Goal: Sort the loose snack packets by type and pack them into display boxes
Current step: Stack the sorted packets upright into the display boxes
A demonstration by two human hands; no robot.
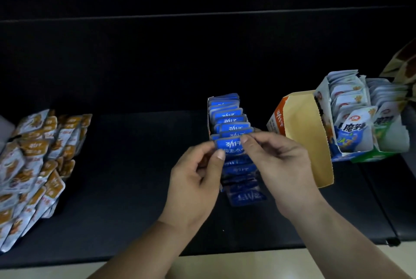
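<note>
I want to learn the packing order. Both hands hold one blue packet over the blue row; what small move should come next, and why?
Probably lower the blue packet and slip it into the row of blue packets just beneath it. The left hand and right hand both pinch it directly above that row, and its print matches those packets.

2 bare arms show, uncovered from forearm to fingertip. The left hand (195, 179) and right hand (281, 161) are broad, with nails trimmed short; the left thumbnail (220, 154) is squarish and catches the light. Creased knuckles and faint tendon lines mark the back of the right hand.
</note>
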